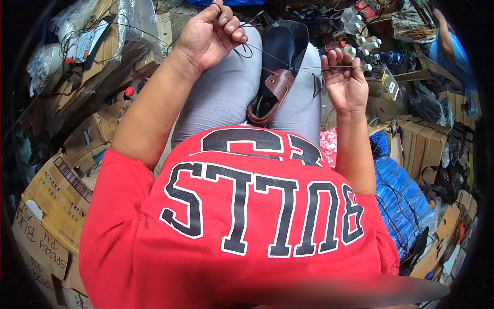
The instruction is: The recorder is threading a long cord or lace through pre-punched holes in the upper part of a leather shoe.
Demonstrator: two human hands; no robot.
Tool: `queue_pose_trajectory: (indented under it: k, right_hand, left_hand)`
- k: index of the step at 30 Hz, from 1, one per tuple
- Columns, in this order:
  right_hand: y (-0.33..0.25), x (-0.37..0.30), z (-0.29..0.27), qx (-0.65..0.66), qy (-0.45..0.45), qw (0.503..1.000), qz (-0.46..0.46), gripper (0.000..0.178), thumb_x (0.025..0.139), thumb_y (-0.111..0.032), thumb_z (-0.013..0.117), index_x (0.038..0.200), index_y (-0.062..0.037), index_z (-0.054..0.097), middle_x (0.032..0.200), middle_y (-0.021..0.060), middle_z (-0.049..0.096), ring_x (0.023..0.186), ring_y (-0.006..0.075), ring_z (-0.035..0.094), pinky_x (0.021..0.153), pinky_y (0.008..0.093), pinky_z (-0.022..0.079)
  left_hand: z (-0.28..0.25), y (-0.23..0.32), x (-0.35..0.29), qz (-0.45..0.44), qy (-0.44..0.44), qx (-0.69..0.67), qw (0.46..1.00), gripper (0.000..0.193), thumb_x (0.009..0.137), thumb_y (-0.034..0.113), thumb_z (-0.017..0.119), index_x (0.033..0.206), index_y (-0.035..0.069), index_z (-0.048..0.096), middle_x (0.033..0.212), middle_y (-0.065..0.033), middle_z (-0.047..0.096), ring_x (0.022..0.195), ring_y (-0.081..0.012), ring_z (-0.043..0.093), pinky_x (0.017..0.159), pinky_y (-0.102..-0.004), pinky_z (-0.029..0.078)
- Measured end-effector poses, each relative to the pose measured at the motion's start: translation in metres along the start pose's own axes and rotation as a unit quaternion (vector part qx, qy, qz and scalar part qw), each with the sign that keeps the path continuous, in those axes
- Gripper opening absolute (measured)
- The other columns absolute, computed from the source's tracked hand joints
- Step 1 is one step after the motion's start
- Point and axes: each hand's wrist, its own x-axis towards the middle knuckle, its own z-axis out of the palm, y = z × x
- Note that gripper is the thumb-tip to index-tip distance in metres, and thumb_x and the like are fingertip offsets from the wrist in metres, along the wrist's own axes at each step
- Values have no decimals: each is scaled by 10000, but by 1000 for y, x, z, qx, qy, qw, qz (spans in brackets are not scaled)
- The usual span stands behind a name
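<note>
A brown leather shoe [280, 82] with metal eyelets lies between my thighs, its dark inside showing. Beyond it is a black sole-shaped piece [289, 37]. My left hand [213, 38] is raised on the far left of the shoe, fingers curled around a dark thread [265, 53]. The thread slants down to the shoe's side and runs on to my right hand [346, 82]. That hand is palm up to the right of the shoe, the thread stretched across its fingers to the thumb. A loose loop hangs below my left hand.
White bottles with caps [363, 44] cluster beyond my right hand, and a small card [389, 84] sits beside it. Flattened cardboard [56, 201] covers the left side. Blue plastic sheeting [404, 195] lies right. Another person's arm [443, 33] shows at far right.
</note>
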Motion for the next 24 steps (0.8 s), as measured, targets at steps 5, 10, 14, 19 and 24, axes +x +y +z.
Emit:
queue_pose_trajectory:
  k: [5,10,14,19,24]
  right_hand:
    - [-3,-13,-20,-94,6,994,57,430,975,-331,381,594,-132,367,486,-33,249,443,102,234,587,283,313]
    - [-9,-16,-32,-120,25,989,80,367,950,-329,462,661,-103,461,588,1,417,530,149,417,721,334,412]
    - [-42,-32,-75,-490,122,857,100,276,884,-311,597,901,-36,599,874,78,621,778,196,601,857,365,464]
    - [-84,-41,-79,-732,105,673,6,545,771,-173,715,1275,-91,522,1205,143,518,955,200,568,844,298,449]
    - [-23,8,56,-817,-127,551,-112,596,801,-298,678,1330,-121,467,851,80,601,758,120,550,714,264,461]
  left_hand:
    - [-38,9,-24,-44,41,51,997,435,995,338,309,611,137,332,525,24,281,480,-117,284,638,-275,330]
    - [-8,11,-25,-1,196,87,977,403,986,368,345,700,104,447,587,1,396,512,-132,371,708,-333,421]
    - [-40,56,-72,-93,215,482,844,320,922,358,516,983,55,602,854,-49,618,694,-105,524,705,-266,454]
    - [-50,84,-125,-52,275,513,812,338,796,201,686,1103,69,636,976,-36,623,912,-100,552,763,-202,411]
    - [-47,95,-112,257,332,563,712,250,805,119,676,1022,-2,644,929,-16,613,884,-91,543,796,-224,417]
